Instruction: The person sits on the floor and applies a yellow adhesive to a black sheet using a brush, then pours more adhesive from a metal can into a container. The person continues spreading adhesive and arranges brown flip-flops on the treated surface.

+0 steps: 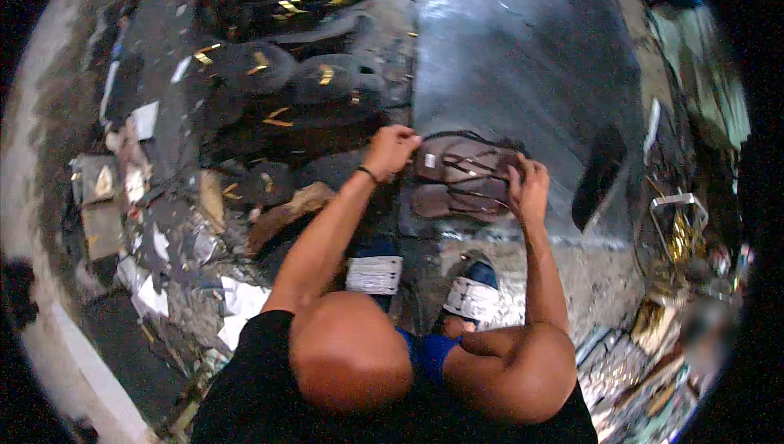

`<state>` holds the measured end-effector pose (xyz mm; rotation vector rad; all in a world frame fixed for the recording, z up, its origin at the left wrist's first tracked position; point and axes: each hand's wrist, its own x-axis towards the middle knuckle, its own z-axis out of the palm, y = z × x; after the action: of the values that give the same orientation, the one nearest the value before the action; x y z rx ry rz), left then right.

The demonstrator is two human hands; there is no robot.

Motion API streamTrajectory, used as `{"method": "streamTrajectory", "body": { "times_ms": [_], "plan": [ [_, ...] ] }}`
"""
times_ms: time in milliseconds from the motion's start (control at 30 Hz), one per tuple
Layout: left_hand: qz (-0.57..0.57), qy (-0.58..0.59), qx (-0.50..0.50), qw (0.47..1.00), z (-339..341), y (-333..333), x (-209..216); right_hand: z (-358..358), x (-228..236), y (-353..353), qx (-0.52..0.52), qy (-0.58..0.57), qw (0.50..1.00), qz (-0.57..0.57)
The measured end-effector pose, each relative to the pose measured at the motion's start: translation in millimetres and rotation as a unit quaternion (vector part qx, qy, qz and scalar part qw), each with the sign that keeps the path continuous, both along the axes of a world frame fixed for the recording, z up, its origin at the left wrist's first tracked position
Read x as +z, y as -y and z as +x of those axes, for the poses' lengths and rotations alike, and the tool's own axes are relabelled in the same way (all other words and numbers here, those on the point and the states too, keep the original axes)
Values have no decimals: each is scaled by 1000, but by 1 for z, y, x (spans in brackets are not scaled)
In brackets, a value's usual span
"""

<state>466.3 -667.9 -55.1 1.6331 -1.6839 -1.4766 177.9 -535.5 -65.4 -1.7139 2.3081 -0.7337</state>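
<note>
A pair of brown strappy sandals (461, 173) lies side by side in front of me, soles crossways, with a small white label on the far one. My left hand (394, 153), a dark band at its wrist, pinches at the left end of the far sandal. Around the right end of the pair, the fingers of my right hand (530, 188) are closed. Beneath them is a dark, shiny sheet (523, 44). A single dark sole-shaped piece (600, 176) rests on the sheet, right of my right hand.
Rows of dark footwear (327, 81) with gold-coloured tags spread over the ground at left. White scraps (241, 305) lie nearer, to the left. A metal-framed item (679, 215) with gold strips stands at right, beside more litter. My slippered feet are just below the sandals.
</note>
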Motion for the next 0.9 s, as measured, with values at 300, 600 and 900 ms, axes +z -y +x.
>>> {"method": "streamTrajectory", "body": {
  "times_ms": [300, 600, 900],
  "plan": [
    [-423, 505, -123, 742, 136, 86, 170, -33, 12, -22, -94, 124, 988, 4],
    [-587, 365, -146, 707, 187, 126, 220, 37, 98, 37, 79, 182, 978, -66],
    [-451, -23, -250, 856, -14, 81, 244, 49, 233, 120, 161, 326, 918, -159]
  ]
}}
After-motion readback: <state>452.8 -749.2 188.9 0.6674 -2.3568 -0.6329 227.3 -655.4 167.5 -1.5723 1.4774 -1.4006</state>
